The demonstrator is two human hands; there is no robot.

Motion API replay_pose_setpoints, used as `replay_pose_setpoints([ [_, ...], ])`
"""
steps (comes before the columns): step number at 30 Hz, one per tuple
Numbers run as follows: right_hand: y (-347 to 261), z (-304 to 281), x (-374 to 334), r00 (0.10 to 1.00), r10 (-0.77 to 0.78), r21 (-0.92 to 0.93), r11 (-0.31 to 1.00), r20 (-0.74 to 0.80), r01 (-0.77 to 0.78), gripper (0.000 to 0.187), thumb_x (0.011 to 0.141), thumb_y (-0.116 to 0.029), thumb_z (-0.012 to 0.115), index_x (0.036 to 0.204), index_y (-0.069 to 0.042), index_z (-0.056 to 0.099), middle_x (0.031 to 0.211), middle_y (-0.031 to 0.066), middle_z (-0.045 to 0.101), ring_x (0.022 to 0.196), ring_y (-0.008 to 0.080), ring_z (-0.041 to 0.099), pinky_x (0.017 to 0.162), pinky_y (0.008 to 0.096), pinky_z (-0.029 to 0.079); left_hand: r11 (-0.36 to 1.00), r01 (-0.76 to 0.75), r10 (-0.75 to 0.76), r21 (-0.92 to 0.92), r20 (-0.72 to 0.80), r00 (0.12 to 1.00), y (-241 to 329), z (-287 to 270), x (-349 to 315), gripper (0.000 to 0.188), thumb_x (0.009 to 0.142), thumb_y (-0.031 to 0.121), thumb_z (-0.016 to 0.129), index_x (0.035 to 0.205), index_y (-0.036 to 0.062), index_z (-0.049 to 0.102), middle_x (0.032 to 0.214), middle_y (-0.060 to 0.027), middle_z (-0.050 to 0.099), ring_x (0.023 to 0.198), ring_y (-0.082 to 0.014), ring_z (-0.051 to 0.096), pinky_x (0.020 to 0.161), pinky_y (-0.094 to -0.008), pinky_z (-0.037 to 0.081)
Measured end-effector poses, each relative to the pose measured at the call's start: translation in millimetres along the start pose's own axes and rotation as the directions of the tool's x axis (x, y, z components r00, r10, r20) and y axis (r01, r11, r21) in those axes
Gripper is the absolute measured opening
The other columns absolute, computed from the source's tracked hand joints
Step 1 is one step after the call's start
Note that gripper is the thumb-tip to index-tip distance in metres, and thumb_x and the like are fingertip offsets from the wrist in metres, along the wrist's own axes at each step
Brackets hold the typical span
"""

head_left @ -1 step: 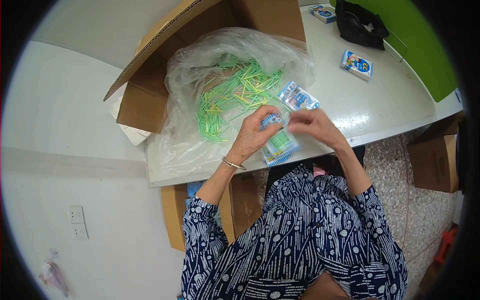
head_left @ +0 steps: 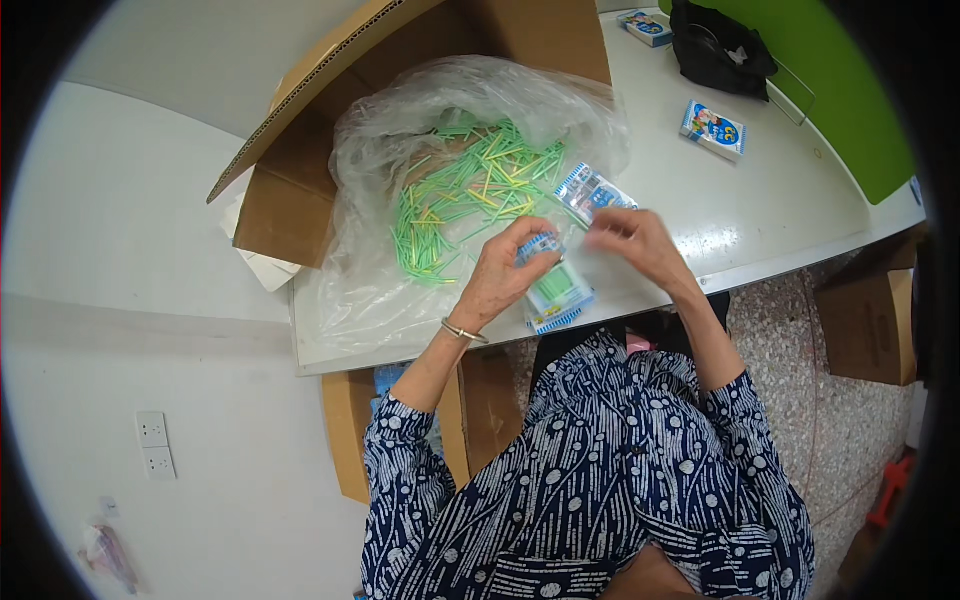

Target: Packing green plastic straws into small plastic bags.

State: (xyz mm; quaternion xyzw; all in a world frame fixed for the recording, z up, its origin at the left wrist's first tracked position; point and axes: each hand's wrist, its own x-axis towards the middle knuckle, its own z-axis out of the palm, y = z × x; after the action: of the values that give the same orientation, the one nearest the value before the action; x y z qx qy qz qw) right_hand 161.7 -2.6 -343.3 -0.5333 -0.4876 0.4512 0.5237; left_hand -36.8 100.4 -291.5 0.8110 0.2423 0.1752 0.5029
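My left hand (head_left: 502, 268) pinches the upper end of a small clear packet (head_left: 560, 290) with blue and white print. Green sticks show through its window, and its lower end hangs at the table's front edge. To the right of the packet is my right hand (head_left: 645, 245), apart from it, its curled fingers smeared by motion. Whether anything is between those fingertips I cannot make out. Just beyond it lies a stack of similar blue and white packets (head_left: 582, 186). A heap of thin green and yellow sticks (head_left: 485, 180) lies on clear plastic sheeting (head_left: 365, 150) ahead of my left hand.
An open cardboard box (head_left: 290, 180) on its side surrounds the sheeting on the white table (head_left: 650, 130). Two small blue and white boxes (head_left: 715, 130) and a black bag (head_left: 722, 55) stand at the back right. Cardboard boxes (head_left: 870, 320) sit on the floor to the right and below the table.
My right hand has drawn slightly up and right, away from the packet. My left hand keeps its grip on the packet.
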Motion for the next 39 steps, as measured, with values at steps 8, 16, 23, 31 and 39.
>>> replay_pose_setpoints([
  [8,45.3,-16.1,31.4,0.840,-0.385,-0.803,0.589,-0.382,-0.096,0.033,0.074,-0.025,0.070,0.096,-0.001,0.064,0.101,0.0130,0.058,0.095,0.0283,0.051,0.078,0.0386,0.041,0.807,-0.185,0.244,0.561,-0.031,0.969,-36.8,7.6,-4.0,0.036,0.077,0.015,0.068,0.108,0.0020,0.056,0.108,-0.0125,0.058,0.101,-0.0281,0.053,0.086,-0.0350,0.042],
  [16,49.8,-18.6,38.1,0.746,-0.539,-0.753,0.653,-0.391,0.077,0.021,0.075,-0.016,0.068,0.094,-0.005,0.064,0.097,0.0073,0.058,0.093,0.0266,0.050,0.079,0.0384,0.037,0.885,-0.159,0.280,0.437,-0.228,0.933,-23.5,8.9,40.8,0.037,0.078,0.019,0.069,0.108,0.0019,0.056,0.108,-0.0113,0.058,0.100,-0.0260,0.053,0.086,-0.0353,0.042],
  [23,-0.3,-2.3,7.5,0.777,-0.528,-0.600,0.759,-0.342,0.252,0.025,0.076,-0.013,0.069,0.097,-0.003,0.061,0.096,0.0092,0.060,0.091,0.0263,0.053,0.081,0.0349,0.040,0.982,-0.055,0.026,-0.183,-0.154,0.988,-8.8,20.6,58.9,0.017,0.082,0.016,0.066,0.085,-0.0012,0.066,0.067,0.0014,0.058,0.064,-0.0043,0.048,0.058,-0.0218,0.039],
  [31,-18.7,-6.3,2.0,0.944,-0.312,-0.540,0.815,-0.106,0.208,0.023,0.077,-0.018,0.068,0.091,0.000,0.065,0.078,0.0113,0.060,0.075,0.0217,0.054,0.067,0.0337,0.039,0.982,-0.162,0.185,0.098,-0.307,0.934,4.7,26.8,30.4,0.016,0.077,0.014,0.065,0.085,-0.0005,0.066,0.065,-0.0137,0.057,0.061,-0.0229,0.055,0.056,-0.0323,0.041],
  [39,-28.6,3.4,2.3,0.975,-0.169,-0.317,0.941,-0.145,0.116,0.020,0.082,-0.016,0.064,0.083,0.004,0.063,0.054,0.0111,0.048,0.050,0.0153,0.038,0.049,0.0310,0.032,0.883,-0.198,0.333,0.425,-0.271,0.903,-2.2,21.8,24.5,0.013,0.081,0.014,0.060,0.087,0.0041,0.067,0.069,-0.0130,0.059,0.068,-0.0281,0.056,0.064,-0.0360,0.043],
])
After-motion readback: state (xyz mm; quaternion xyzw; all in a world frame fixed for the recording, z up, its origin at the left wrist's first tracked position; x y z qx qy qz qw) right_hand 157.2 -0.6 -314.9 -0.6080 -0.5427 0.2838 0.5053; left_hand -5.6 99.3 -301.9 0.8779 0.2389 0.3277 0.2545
